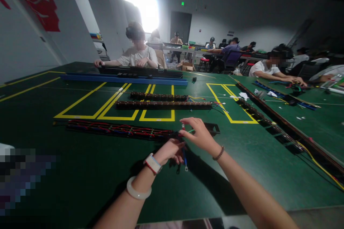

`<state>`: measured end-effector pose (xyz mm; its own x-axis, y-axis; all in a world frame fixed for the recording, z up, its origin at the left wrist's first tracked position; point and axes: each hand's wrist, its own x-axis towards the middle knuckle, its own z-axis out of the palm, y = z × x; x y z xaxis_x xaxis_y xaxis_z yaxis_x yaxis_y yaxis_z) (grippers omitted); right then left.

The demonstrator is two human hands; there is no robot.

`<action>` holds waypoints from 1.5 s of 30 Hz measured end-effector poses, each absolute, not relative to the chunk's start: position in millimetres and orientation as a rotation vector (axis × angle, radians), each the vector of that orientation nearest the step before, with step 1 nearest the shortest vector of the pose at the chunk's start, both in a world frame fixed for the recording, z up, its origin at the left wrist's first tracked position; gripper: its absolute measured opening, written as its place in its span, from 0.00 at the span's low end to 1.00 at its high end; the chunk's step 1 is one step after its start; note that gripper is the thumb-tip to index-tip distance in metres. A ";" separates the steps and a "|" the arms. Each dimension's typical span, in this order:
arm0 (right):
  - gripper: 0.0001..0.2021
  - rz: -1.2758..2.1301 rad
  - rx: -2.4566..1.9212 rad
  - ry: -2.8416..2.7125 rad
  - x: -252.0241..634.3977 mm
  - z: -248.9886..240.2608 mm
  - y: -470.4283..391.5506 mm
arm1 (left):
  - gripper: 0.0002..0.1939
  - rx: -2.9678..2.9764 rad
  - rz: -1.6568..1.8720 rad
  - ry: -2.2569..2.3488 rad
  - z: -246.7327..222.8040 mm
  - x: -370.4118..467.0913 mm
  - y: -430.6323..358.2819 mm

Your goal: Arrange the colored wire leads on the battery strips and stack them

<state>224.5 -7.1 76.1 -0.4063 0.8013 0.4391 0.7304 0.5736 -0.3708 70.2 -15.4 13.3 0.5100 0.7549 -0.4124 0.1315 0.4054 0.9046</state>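
Observation:
A long black channel [115, 130] packed with red and blue wires lies across the green table in front of me. At its right end my left hand [173, 150] is curled under the wires, its fingers partly hidden. A blue wire [185, 157] with a metal ring lug hangs beside those fingers. Just above, my right hand [198, 134] has thumb and forefinger bent around a red wire [183, 126] whose tip points upward. Behind the right hand, a black end frame [213, 128] sticks out past a short green wire [191, 131].
Two more wired channels [163, 105] lie beyond, over yellow tape outlines [115, 117]. A blue rail [123, 79] crosses the far side, where a co-worker [138, 52] sits. Long strips [290, 132] and a yellow cable [311, 155] run along the right. Another person [276, 66] works at the far right.

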 end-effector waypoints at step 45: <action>0.07 0.670 -1.663 -2.591 249.8 74.2 -1.4 | 0.03 0.641 0.763 0.874 11.7 104.5 -33.4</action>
<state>249.8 -1.4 74.2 -0.4428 0.8660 -0.2324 0.8701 0.3523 -0.3447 104.5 -33.4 11.7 0.4199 0.7999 -0.4288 -0.3171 0.5720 0.7565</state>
